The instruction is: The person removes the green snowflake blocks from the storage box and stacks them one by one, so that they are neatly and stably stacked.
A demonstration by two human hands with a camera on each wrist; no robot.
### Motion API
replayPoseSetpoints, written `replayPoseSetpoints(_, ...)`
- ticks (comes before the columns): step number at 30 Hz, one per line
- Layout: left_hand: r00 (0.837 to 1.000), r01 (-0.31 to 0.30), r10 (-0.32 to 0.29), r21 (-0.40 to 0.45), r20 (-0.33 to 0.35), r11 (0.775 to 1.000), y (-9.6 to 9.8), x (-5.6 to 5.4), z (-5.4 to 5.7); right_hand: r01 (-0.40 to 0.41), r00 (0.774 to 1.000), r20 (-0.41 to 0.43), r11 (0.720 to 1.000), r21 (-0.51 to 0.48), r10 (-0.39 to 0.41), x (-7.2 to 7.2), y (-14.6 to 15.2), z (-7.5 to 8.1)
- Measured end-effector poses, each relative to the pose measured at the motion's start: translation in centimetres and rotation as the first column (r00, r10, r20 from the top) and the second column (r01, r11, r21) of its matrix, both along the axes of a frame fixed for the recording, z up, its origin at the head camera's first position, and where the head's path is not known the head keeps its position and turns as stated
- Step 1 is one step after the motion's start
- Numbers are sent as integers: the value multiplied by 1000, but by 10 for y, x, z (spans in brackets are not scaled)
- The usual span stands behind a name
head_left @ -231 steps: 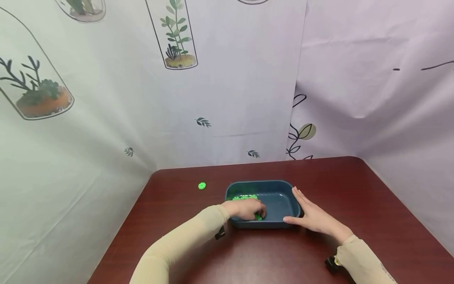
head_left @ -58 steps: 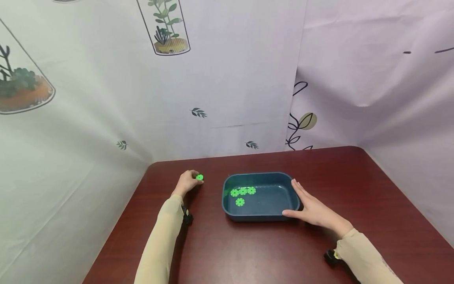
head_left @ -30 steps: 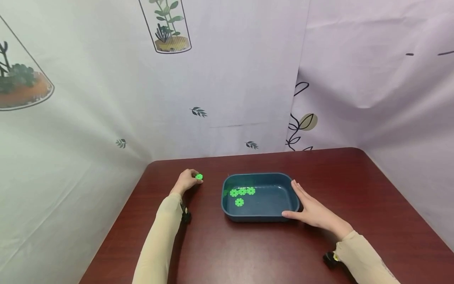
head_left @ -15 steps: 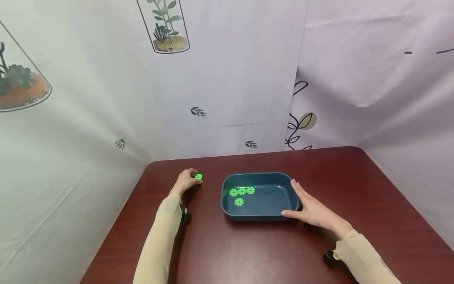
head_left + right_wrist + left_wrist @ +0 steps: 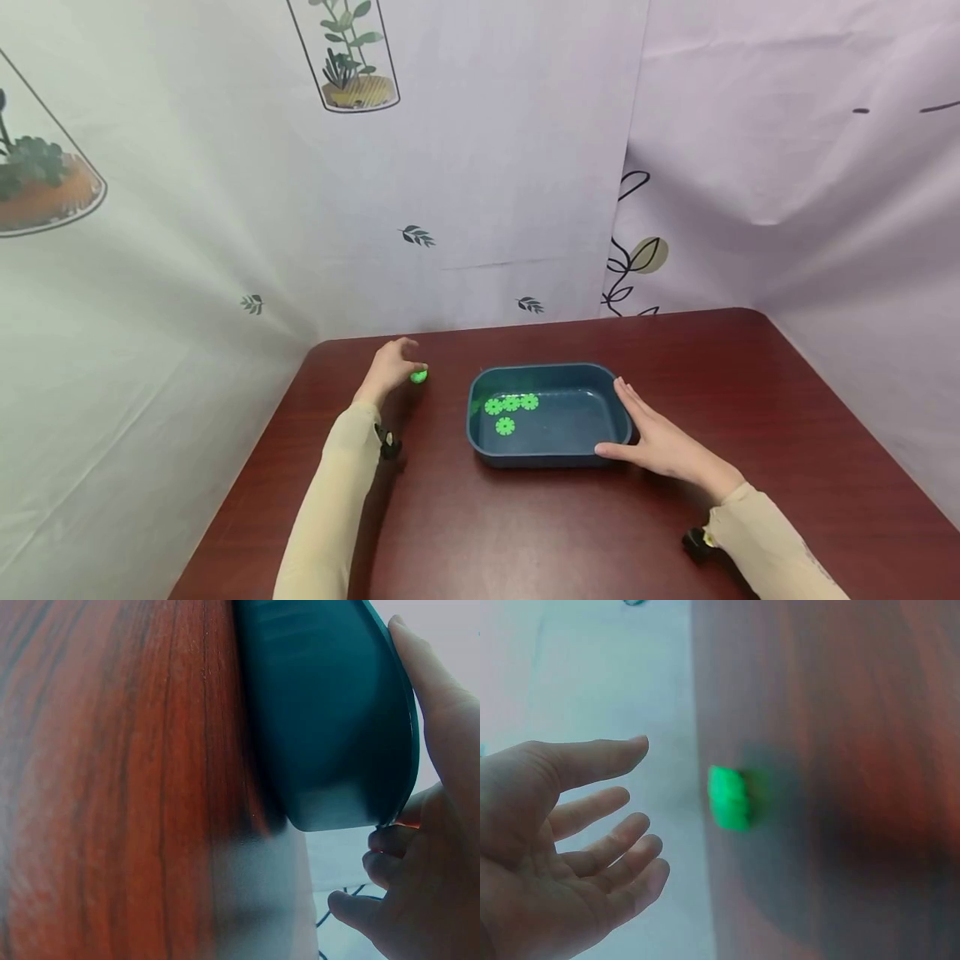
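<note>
Just over a small green flower-shaped disc piece (image 5: 418,377) at the table's back left hovers my left hand (image 5: 386,367), thumb and fingers spread apart. The left wrist view shows a clear gap between this hand (image 5: 577,832) and the green piece (image 5: 729,798), which looks thick and blurred there, like a short stack on edge. A dark blue rectangular bin (image 5: 551,457) stands mid-table, with several green flower discs (image 5: 506,427) lying at its left end. At the bin's right end rests my right hand (image 5: 667,446), thumb at the near rim and straight fingers at the right rim.
The dark red wooden table (image 5: 517,533) ends at the back against a white printed cloth (image 5: 480,208), which also hangs along the left and right sides. A black wrist camera (image 5: 697,546) sits under the right sleeve; another (image 5: 388,442) is under the left.
Earlier my left hand was in the bin, then pinched the green piece at the back left. Now its fingers have parted and lifted off the piece. My right hand stays at the bin.
</note>
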State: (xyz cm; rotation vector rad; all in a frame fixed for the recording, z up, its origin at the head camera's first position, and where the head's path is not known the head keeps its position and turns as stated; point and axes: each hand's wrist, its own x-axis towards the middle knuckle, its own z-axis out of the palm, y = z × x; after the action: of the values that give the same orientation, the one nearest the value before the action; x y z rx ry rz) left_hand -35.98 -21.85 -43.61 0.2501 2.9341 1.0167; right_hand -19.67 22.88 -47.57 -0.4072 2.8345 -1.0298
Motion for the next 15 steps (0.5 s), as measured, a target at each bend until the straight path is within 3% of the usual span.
replayPoseSetpoints(3, 1000, 23, -23, 25, -10, 999, 8, 0, 11, 2, 1000, -5, 1000, 2, -2, 0, 0, 1)
replayPoseSetpoints(7, 995, 101, -101, 29, -18, 994, 24, 1, 18, 5, 1000, -2, 1000, 7, -5, 0, 0, 1)
replayPoseSetpoints(15, 958, 274, -278, -60, -75, 960, 68, 6, 30, 1, 1000, 2, 1000, 0, -1, 0, 0, 0)
